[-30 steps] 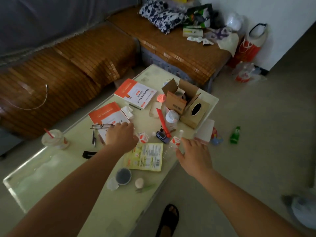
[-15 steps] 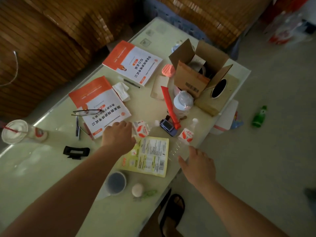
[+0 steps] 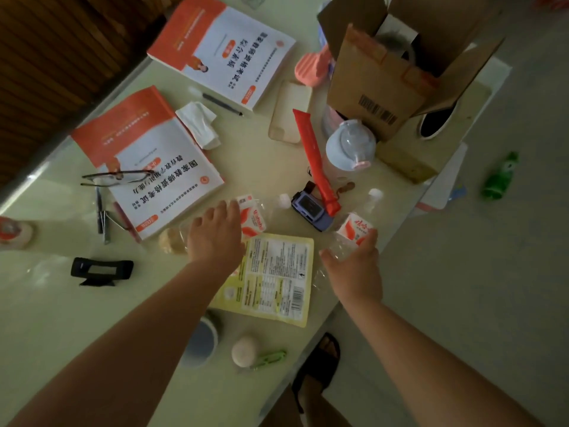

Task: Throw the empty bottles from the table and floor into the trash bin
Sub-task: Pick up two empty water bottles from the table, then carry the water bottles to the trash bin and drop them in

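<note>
On the surface (image 3: 92, 318), both hands' grips look apart over clear bottles: left hand (image 3: 215, 238), right hand (image 3: 354, 266); close around each body, not its crinkly label.

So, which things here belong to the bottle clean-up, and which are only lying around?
For the job:
- clear bottle under the left hand
- second clear bottle at the right hand
- green bottle on the floor

Just lying about:
- two books
- glasses
- cardboard box
- yellow packet
</note>
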A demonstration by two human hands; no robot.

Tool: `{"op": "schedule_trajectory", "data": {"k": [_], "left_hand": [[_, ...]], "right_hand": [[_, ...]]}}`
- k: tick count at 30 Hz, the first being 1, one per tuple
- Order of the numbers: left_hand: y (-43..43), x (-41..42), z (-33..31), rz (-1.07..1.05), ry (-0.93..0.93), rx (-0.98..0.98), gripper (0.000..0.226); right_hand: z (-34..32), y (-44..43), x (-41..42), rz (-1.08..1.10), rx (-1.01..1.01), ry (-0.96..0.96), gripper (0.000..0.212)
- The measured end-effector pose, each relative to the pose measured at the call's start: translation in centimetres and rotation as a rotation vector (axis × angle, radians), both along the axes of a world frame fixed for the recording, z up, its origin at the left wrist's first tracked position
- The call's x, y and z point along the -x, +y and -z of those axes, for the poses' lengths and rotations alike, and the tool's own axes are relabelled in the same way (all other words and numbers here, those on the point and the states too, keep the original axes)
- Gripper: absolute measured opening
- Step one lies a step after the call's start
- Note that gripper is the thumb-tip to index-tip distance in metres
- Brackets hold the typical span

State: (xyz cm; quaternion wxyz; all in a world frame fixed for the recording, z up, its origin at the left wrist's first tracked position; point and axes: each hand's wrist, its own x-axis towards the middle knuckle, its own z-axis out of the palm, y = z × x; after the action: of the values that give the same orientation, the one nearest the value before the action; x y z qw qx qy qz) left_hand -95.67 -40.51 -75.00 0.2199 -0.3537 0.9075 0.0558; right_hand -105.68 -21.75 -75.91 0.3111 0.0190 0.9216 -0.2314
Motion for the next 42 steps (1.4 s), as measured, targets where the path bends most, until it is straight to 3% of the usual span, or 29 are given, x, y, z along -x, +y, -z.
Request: {"op": "schedule_trajectory", "data": {"k": [4, 7, 10, 16, 19, 26, 34, 42], "left_hand": [[-0.2, -0.6, 0.4, 0.006, -0.025, -0.015, 0.073], [-0.5, -0.7, -1.1, 0.046, -0.023, 0.006, 0.058], [-1.1, -0.6, -4.0, 0.024, 0.007, 0.008, 0.040], [-1.1, 0.3, -12.4, -0.066, 0.198, -0.004, 0.036], [-0.1, 0.6, -17.1, -0.184, 0.377, -0.106, 0.034], [6.2, 5.0, -26.8, -0.226, 0.801, -0.477, 0.033], [15.7, 12.8, -33.8, -0.118, 0.871, -0.697, 0.012], [31.3, 20.3, -36.8, 0.010, 0.852, -0.894, 0.021]], "right_hand": [[0.1, 0.0, -0.5, 0.029, 0.036, -0.002, 0.097], [-1.1, 0.4, -0.9, 0.039, 0.054, 0.022, 0.096], [-3.5, 1.2, -1.2, 0.026, 0.051, 0.055, 0.096], [-11.4, 3.6, -0.1, 0.042, 0.129, 0.134, 0.093], [-16.3, 5.2, 1.1, 0.032, 0.182, 0.210, 0.092], [-26.4, 10.1, 3.6, 0.081, 0.308, 0.381, 0.089], [-33.0, 19.3, 6.3, 0.245, 0.379, 0.560, 0.090], [-35.8, 34.1, 9.3, 0.443, 0.352, 0.681, 0.093]]}}
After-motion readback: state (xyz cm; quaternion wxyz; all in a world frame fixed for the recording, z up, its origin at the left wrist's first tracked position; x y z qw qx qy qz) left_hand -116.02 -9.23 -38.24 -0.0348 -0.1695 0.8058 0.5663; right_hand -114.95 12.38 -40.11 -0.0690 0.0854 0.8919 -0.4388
